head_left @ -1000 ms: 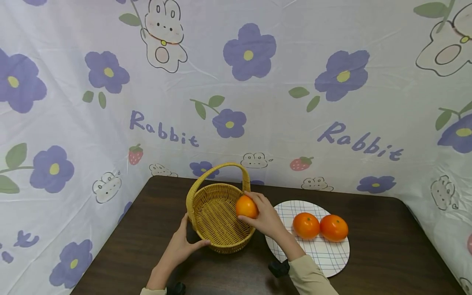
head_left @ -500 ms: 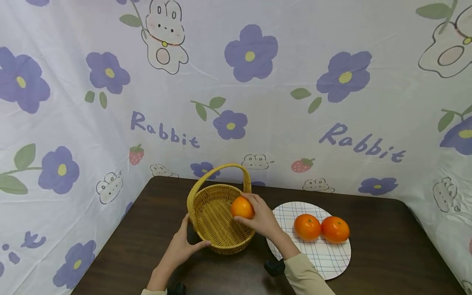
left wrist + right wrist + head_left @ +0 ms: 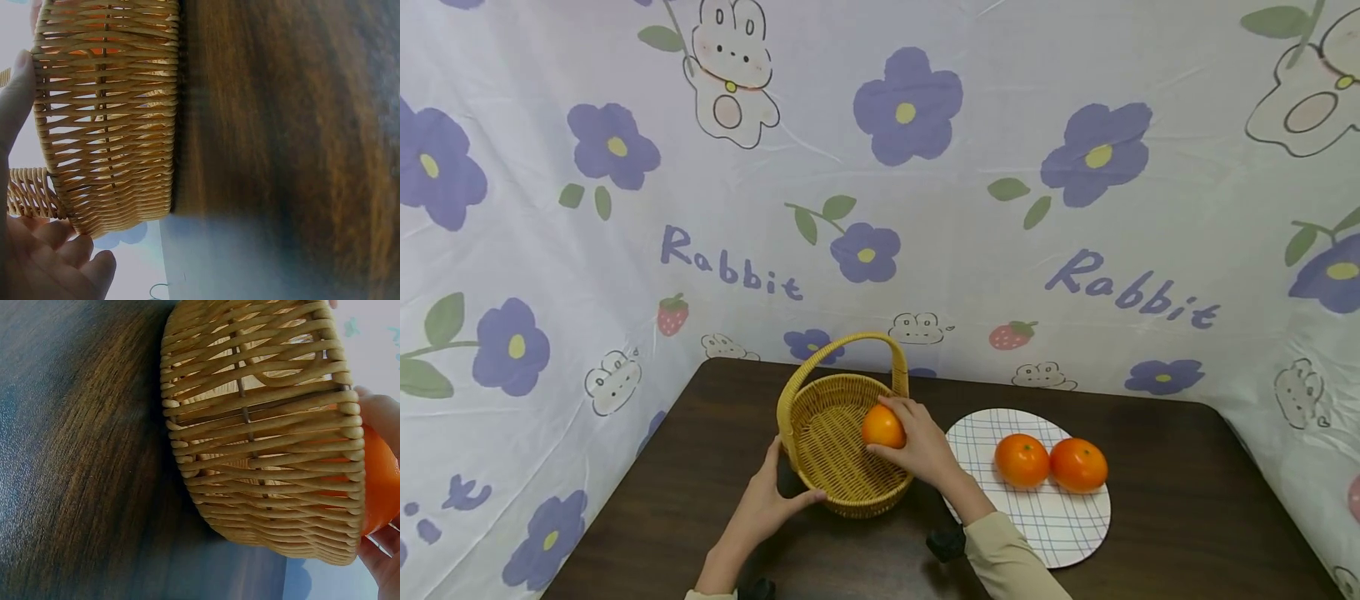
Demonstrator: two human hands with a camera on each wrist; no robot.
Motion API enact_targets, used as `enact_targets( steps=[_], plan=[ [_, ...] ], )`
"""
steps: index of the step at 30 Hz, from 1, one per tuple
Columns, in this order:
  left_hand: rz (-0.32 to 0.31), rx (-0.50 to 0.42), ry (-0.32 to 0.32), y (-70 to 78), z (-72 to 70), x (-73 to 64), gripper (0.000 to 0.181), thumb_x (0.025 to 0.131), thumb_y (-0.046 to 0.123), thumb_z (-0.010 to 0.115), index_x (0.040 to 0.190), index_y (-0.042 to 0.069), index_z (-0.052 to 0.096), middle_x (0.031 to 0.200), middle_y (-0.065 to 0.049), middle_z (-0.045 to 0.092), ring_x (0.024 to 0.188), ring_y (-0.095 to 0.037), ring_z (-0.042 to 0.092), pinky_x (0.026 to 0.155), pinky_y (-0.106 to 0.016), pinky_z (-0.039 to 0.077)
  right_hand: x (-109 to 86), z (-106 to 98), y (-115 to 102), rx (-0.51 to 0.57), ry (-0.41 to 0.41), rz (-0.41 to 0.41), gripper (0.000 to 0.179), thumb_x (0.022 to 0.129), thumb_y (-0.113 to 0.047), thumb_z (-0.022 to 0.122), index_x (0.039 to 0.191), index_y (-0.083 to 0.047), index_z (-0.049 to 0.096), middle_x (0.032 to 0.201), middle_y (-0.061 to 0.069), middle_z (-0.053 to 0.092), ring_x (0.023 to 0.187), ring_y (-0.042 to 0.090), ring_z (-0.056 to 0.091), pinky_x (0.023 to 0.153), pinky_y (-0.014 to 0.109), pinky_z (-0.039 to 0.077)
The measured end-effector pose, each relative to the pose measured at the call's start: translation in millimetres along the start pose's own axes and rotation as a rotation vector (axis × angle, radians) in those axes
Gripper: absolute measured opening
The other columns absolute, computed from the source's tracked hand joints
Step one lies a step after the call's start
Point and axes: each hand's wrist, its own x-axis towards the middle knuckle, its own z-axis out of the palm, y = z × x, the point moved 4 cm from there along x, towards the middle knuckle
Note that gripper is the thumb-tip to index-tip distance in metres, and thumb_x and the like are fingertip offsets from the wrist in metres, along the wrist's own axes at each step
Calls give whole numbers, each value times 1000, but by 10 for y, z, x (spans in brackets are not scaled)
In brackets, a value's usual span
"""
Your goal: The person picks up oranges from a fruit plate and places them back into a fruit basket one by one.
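Note:
A yellow wicker basket (image 3: 859,507) with a tall arched handle stands on the table. My left hand (image 3: 766,498) grips its near left side, thumb on the front rim and fingers by the handle's foot. In the left wrist view, those fingers (image 3: 78,253) curl at the woven wall. Inside the right part of the basket's mouth, my right hand (image 3: 922,446) holds an orange (image 3: 882,427) between thumb and fingers. The right wrist view shows this orange (image 3: 379,481) at rim height, partly behind the basket wall (image 3: 269,456).
On the right lies a round white plate (image 3: 1060,540) with a blue grid pattern. It carries two more oranges, a left one (image 3: 1021,460) and a right one (image 3: 1078,465), side by side. A printed cloth (image 3: 955,208) rises behind the dark wooden table (image 3: 1180,500).
My right hand has moved left with the orange, from the basket's right rim further in over its inside. The left hand keeps its hold on the basket.

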Motion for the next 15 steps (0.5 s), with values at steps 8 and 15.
enact_targets(
  steps=[8, 15],
  plan=[
    [0, 9, 3, 15, -3, -6, 113, 68, 51, 77, 150, 20, 6, 151, -14, 23, 131, -40, 35, 101, -60, 32, 23, 74, 19, -24, -30, -12, 71, 76, -41, 75, 137, -21, 46, 133, 9, 47, 115, 29, 49, 86, 45, 49],
    [-4, 6, 3, 25, -1, -11, 112, 68, 50, 77, 150, 19, 7, 151, -15, 23, 131, -40, 34, 101, -60, 32, 36, 127, 9, -74, -42, -23, 70, 76, -41, 74, 136, -16, 47, 132, 11, 48, 115, 31, 50, 88, 48, 47]
  ],
)
